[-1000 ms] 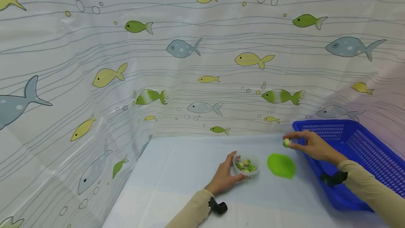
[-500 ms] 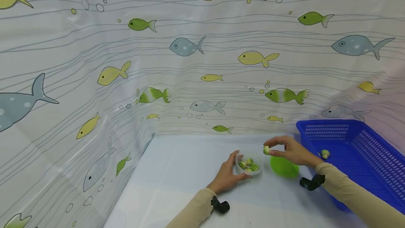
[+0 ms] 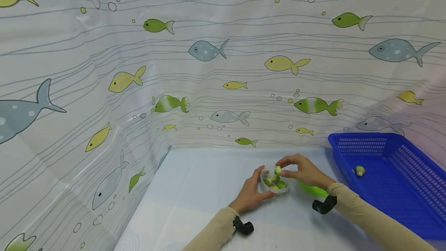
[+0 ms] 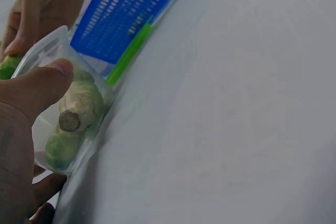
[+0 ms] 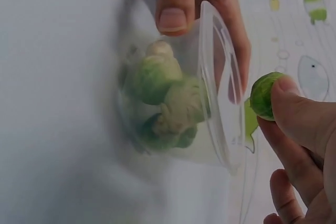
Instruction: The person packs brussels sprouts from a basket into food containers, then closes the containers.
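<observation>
1. Gripping clear tub around its sides with left hand.
2. Pinching 1 Brussels sprout in right hand, just above tub's opening.
3. Seeing more sprouts inside tub, 1 loose sprout in blue basket.

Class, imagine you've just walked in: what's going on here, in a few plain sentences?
A person's left hand holds a translucent plastic container with several Brussels sprouts inside. The right hand pinches another sprout between thumb and fingers, just above the container's open mouth and not yet let go. One more sprout lies in the blue plastic basket, and a green lid lies on the table, partly hidden by the right arm.
</observation>
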`<control>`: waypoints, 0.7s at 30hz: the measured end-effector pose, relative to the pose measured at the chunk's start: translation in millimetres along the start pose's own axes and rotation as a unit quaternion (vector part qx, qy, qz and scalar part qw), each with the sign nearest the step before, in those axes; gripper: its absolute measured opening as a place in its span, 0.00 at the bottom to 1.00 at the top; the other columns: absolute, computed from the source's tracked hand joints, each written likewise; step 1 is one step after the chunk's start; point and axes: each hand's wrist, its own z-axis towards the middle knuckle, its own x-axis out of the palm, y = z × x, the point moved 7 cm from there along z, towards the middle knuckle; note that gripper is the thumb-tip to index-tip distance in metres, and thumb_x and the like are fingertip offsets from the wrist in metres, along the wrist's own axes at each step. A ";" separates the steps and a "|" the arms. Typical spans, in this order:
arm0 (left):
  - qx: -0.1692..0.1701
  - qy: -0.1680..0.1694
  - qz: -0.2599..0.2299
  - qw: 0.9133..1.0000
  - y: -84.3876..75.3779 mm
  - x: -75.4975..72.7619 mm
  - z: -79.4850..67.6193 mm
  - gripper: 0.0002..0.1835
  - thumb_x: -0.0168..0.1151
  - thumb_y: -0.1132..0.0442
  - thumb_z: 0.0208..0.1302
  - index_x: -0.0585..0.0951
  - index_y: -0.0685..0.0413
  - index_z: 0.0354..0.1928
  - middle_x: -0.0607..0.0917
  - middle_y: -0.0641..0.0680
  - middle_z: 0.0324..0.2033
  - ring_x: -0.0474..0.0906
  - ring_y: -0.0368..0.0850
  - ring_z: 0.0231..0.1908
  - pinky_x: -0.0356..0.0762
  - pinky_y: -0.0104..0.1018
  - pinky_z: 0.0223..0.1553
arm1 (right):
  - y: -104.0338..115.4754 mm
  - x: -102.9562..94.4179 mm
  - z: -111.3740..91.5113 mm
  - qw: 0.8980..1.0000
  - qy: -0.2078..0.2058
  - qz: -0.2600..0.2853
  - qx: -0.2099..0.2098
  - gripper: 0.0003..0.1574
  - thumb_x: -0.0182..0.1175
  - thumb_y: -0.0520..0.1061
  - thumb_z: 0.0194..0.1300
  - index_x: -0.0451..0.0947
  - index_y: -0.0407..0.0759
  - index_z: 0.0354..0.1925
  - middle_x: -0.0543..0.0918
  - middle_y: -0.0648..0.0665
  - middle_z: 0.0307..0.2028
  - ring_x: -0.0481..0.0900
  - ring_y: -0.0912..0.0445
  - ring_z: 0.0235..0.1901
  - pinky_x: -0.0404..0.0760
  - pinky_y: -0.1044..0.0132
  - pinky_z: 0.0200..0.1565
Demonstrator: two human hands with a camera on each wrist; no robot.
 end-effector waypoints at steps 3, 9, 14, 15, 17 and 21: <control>-0.001 0.000 0.002 1.000 -0.4 0.2 -0.3 0.52 0.76 0.45 0.64 0.58 0.52 0.82 0.79 0.52 0.71 0.73 0.47 0.73 0.72 0.49 0.73 | 2.7 5.0 2.2 1.000 0.002 -0.001 -0.010 0.17 0.73 0.49 0.69 0.88 0.51 0.55 0.91 0.53 0.50 0.84 0.47 0.54 0.75 0.35 0.60; -0.001 -0.005 0.007 1.000 -0.7 0.0 0.2 0.52 0.77 0.46 0.63 0.59 0.52 0.82 0.78 0.54 0.72 0.73 0.48 0.73 0.72 0.48 0.73 | -2.1 15.2 5.6 1.000 -0.016 -0.003 -0.014 0.18 0.75 0.46 0.66 0.88 0.45 0.53 0.92 0.53 0.47 0.84 0.47 0.53 0.73 0.45 0.59; -0.001 -0.006 0.008 1.000 0.1 0.0 0.7 0.53 0.77 0.45 0.63 0.59 0.52 0.82 0.77 0.57 0.73 0.73 0.47 0.73 0.72 0.47 0.73 | -6.0 23.8 8.5 0.999 -0.049 -0.010 -0.005 0.18 0.77 0.46 0.63 0.90 0.44 0.50 0.92 0.54 0.44 0.83 0.50 0.51 0.72 0.48 0.58; 0.000 -0.006 0.009 1.000 0.2 0.0 0.8 0.53 0.77 0.45 0.63 0.59 0.52 0.82 0.77 0.57 0.73 0.72 0.47 0.73 0.72 0.47 0.73 | -6.5 25.6 8.8 0.998 -0.056 -0.012 -0.003 0.18 0.78 0.46 0.62 0.90 0.44 0.50 0.92 0.54 0.44 0.82 0.49 0.51 0.71 0.49 0.57; 0.001 -0.005 0.010 1.000 0.2 -0.2 0.9 0.53 0.77 0.45 0.63 0.59 0.52 0.82 0.76 0.58 0.73 0.72 0.47 0.73 0.72 0.47 0.73 | -7.6 29.0 8.9 0.997 -0.069 -0.020 0.005 0.18 0.79 0.46 0.61 0.91 0.44 0.49 0.93 0.53 0.44 0.79 0.48 0.50 0.70 0.53 0.54; 0.003 -0.003 0.005 1.000 -0.3 -0.7 0.9 0.53 0.76 0.45 0.64 0.59 0.53 0.82 0.75 0.59 0.74 0.72 0.47 0.73 0.72 0.47 0.73 | -8.9 34.3 7.7 0.995 -0.090 -0.038 0.024 0.19 0.80 0.46 0.59 0.91 0.46 0.49 0.93 0.52 0.43 0.72 0.48 0.47 0.68 0.59 0.47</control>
